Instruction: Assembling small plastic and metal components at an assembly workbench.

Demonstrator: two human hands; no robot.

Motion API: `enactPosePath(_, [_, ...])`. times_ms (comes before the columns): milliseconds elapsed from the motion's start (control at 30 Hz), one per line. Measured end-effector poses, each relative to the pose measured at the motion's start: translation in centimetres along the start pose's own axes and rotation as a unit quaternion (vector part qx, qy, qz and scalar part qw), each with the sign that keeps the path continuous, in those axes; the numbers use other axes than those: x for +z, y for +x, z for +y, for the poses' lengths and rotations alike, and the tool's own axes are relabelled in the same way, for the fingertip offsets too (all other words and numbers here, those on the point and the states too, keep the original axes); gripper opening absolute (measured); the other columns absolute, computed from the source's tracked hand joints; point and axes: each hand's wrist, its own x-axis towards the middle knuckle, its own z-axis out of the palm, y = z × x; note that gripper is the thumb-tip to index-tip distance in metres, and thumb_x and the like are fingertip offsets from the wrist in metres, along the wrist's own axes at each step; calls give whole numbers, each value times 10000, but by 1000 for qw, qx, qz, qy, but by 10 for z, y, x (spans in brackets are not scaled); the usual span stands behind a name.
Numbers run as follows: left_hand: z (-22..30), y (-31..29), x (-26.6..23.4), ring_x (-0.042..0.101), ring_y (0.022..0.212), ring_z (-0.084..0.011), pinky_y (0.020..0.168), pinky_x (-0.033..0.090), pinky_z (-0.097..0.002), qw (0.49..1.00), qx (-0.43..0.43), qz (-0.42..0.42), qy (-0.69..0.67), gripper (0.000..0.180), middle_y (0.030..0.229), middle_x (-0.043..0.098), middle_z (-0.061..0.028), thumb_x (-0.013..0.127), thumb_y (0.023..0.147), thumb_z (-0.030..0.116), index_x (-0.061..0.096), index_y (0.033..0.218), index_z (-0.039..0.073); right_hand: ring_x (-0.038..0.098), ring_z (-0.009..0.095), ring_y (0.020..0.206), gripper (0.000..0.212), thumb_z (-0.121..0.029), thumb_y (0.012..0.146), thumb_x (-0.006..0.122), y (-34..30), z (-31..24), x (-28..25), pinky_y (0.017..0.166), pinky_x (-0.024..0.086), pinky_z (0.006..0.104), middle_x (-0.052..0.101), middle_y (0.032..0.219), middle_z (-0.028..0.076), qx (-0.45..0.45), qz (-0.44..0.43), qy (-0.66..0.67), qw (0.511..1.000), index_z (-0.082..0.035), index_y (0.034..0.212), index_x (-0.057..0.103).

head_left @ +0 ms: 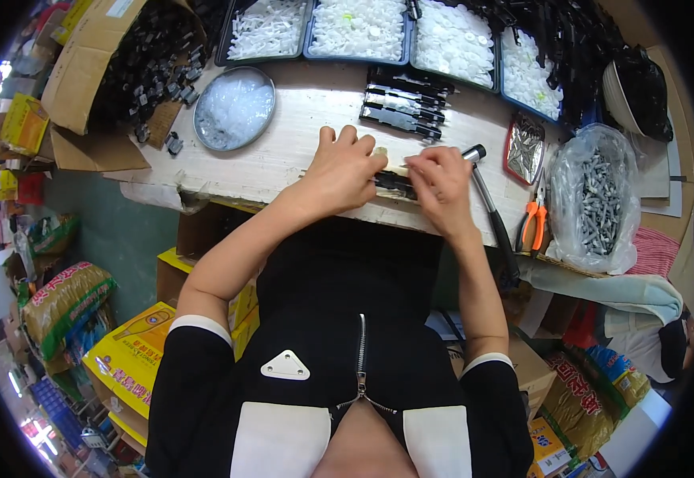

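At the near edge of the white workbench (315,103), a dark, elongated plastic part (394,185) lies between my hands. My left hand (337,171) is closed at its left end, fingers curled, with a small pale translucent piece (381,151) by the fingertips. Over the part's right end, my right hand (445,187) is closed in a pinch; what its fingertips hold is too small to make out. Several similar black and silver assemblies (402,111) lie in a row just beyond. A hammer (490,207) rests to the right of my right hand.
Black trays of white plastic pieces (359,28) line the back. A round dish of clear pieces (235,107) and a carton of black parts (84,72) stand left. To the right are a red tin of metal pins (524,149), orange-handled pliers (533,219) and a bag of grey fasteners (599,199).
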Motion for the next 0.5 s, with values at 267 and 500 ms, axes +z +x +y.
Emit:
enactPosePath(267, [18,66,-27,556,824,-278,801,328,-452,969,120,-160,143,213,792,616,-120,653,645,223,658,784,61,511,229,799,124,-70,730,611,-18,68,-71,691,341,348,547,824,48,124,90,-93,984,-78,854,624])
enactPosePath(500, [54,231,4,556,888,-287,766,357,-448,987,122,89,59,150,855,624,-112,619,692,198,670,764,76,536,294,839,185,-156,749,585,-34,120,-96,711,416,414,563,879,107,222,70,-210,950,-59,903,619])
